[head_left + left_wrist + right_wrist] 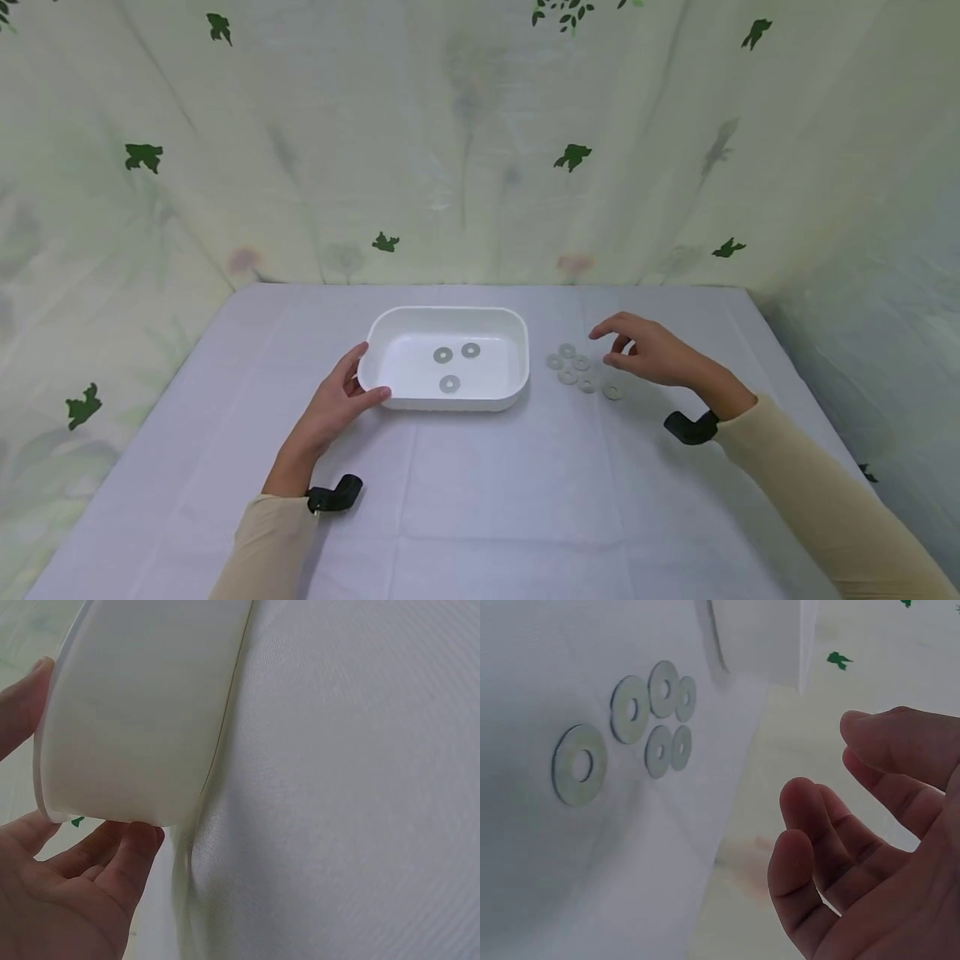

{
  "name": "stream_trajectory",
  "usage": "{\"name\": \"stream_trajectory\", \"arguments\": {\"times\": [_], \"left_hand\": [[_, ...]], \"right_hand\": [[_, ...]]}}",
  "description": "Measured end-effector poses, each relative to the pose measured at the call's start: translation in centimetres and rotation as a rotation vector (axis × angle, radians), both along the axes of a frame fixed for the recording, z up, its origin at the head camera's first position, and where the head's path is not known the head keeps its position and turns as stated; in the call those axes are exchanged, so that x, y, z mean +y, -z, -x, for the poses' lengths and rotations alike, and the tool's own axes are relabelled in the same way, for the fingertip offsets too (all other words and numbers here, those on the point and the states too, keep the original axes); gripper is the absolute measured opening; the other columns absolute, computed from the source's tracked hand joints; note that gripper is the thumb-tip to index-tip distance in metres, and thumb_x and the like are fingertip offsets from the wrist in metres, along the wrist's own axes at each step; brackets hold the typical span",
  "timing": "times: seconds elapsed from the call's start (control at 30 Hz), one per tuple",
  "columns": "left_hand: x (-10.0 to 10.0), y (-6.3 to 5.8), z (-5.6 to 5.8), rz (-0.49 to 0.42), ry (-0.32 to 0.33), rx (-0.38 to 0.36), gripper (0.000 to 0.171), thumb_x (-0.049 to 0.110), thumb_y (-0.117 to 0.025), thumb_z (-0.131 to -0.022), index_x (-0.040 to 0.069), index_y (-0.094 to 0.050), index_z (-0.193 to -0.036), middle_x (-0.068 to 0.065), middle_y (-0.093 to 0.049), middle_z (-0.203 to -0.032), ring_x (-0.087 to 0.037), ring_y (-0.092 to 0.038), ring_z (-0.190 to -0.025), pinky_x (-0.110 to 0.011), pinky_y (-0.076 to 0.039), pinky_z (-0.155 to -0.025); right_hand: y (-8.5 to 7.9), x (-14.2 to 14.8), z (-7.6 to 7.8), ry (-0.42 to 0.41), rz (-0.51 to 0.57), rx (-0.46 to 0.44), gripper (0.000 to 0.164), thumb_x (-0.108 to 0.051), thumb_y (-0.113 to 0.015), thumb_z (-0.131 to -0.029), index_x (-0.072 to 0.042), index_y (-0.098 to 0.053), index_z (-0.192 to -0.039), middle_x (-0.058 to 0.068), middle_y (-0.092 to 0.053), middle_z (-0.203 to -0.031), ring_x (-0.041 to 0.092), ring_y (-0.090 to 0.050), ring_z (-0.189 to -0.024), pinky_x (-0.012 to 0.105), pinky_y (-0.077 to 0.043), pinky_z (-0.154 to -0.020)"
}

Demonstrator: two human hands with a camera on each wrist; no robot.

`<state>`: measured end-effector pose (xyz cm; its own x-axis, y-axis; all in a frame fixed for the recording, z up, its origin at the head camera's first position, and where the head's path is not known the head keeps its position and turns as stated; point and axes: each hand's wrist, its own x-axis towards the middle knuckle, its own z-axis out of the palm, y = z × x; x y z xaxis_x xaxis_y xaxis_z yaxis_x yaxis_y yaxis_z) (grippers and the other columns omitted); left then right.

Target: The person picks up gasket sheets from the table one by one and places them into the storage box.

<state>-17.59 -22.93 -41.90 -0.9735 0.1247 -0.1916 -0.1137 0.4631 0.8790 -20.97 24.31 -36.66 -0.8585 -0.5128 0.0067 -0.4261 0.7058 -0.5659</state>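
A white, rounded rectangular tray (405, 367) stands on the table, with 3 flat metal washers (437, 356) lying apart on its floor. My left hand (339, 402) holds the tray's left end, its thumb on the front corner of the rim; in the left wrist view, fingertips (142, 840) press against the tray's side wall. To the right of the tray lies a loose group of several washers (574, 363), with a single washer (606, 391) slightly apart. Over their right side hovers my right hand (651, 352), fingers loosely bent and apart, holding nothing.
A white cloth (495, 492) covers the table. Behind it hangs a pale curtain (480, 167) with green leaf shapes, which also borders both sides. Each wrist wears a black camera mount, such as the left one (335, 493).
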Motion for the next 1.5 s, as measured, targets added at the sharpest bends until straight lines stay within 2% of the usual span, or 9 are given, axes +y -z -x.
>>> {"name": "stream_trajectory", "arguments": {"times": [0.2, 0.47, 0.57, 0.7, 0.9, 1.13, 1.33, 1.5], "left_hand": [[0.0, -0.1, 0.0, -0.039, 0.014, 0.007, 0.097, 0.027, -0.073, -0.091, 0.018, -0.007, -0.161, -0.016, -0.018, -0.166, -0.035, -0.032, -0.150, -0.003, -0.040, -0.087], [-0.1, 0.0, 0.0, -0.057, 0.016, 0.006, 0.099, 0.027, -0.074, -0.090, 0.017, -0.006, -0.161, -0.017, -0.021, -0.165, -0.035, -0.033, -0.149, -0.001, -0.040, -0.085], [-0.1, 0.0, -0.1, -0.063, 0.015, 0.004, 0.099, 0.027, -0.074, -0.090, 0.018, -0.006, -0.161, -0.016, -0.021, -0.165, -0.035, -0.033, -0.149, -0.001, -0.040, -0.085], [0.0, -0.1, -0.1, -0.069, 0.019, 0.002, 0.100, 0.027, -0.074, -0.090, 0.018, -0.006, -0.161, -0.015, -0.020, -0.166, -0.035, -0.033, -0.148, -0.001, -0.041, -0.084], [0.0, 0.2, 0.0, -0.062, 0.021, 0.006, 0.099, 0.028, -0.074, -0.090, 0.016, -0.006, -0.161, -0.015, -0.019, -0.166, -0.035, -0.036, -0.146, -0.002, -0.041, -0.084], [-0.1, 0.2, 0.0, -0.057, 0.015, 0.005, 0.098, 0.025, -0.073, -0.090, 0.016, -0.006, -0.161, -0.016, -0.018, -0.166, -0.036, -0.035, -0.147, -0.001, -0.041, -0.084], [-0.1, 0.0, -0.1, -0.065, 0.021, 0.002, 0.099, 0.025, -0.074, -0.090, 0.016, -0.005, -0.161, -0.016, -0.017, -0.167, -0.036, -0.034, -0.148, -0.001, -0.040, -0.084], [-0.1, -0.1, 0.0, -0.057, 0.023, 0.003, 0.100, 0.027, -0.074, -0.090, 0.017, -0.005, -0.161, -0.017, -0.018, -0.166, -0.036, -0.035, -0.147, -0.001, -0.041, -0.084]], "right_hand": [[1.9, 1.0, -0.6, 0.034, -0.005, -0.020, 0.035, -0.006, -0.066, -0.092, -0.005, -0.061, -0.127, 0.015, -0.061, -0.127, 0.016, -0.062, -0.094, 0.027, -0.053, -0.079], [4.5, 1.9, -0.7, 0.031, -0.014, -0.073, 0.036, -0.004, -0.065, -0.092, 0.000, -0.060, -0.127, 0.018, -0.061, -0.125, 0.019, -0.063, -0.093, 0.025, -0.051, -0.072], [5.3, 2.1, -0.6, 0.051, -0.031, -0.123, 0.038, -0.007, -0.068, -0.090, -0.001, -0.061, -0.127, 0.016, -0.062, -0.121, 0.018, -0.062, -0.092, 0.024, -0.051, -0.071], [6.3, 2.0, -0.5, 0.053, -0.083, -0.129, 0.039, -0.011, -0.073, -0.086, -0.002, -0.064, -0.124, 0.011, -0.062, -0.111, 0.014, -0.057, -0.088, 0.025, -0.049, -0.073], [6.6, 1.4, -0.5, 0.078, -0.140, -0.091, 0.032, -0.010, -0.072, -0.085, -0.004, -0.067, -0.117, 0.007, -0.060, -0.103, 0.014, -0.052, -0.085, 0.027, -0.047, -0.074], [6.7, 0.9, -0.2, 0.103, -0.164, -0.123, 0.024, -0.009, -0.071, -0.086, -0.004, -0.067, -0.109, 0.008, -0.060, -0.105, 0.018, -0.054, -0.089, 0.033, -0.048, -0.080], [6.9, 0.9, -0.2, 0.109, -0.144, -0.133, 0.021, -0.008, -0.072, -0.086, -0.009, -0.062, -0.104, 0.005, -0.060, -0.098, 0.018, -0.054, -0.089, 0.032, -0.048, -0.080], [6.8, 1.2, -0.5, 0.112, -0.127, -0.134, 0.023, -0.010, -0.072, -0.087, -0.010, -0.062, -0.108, 0.003, -0.059, -0.092, 0.017, -0.052, -0.086, 0.031, -0.046, -0.077]]}}
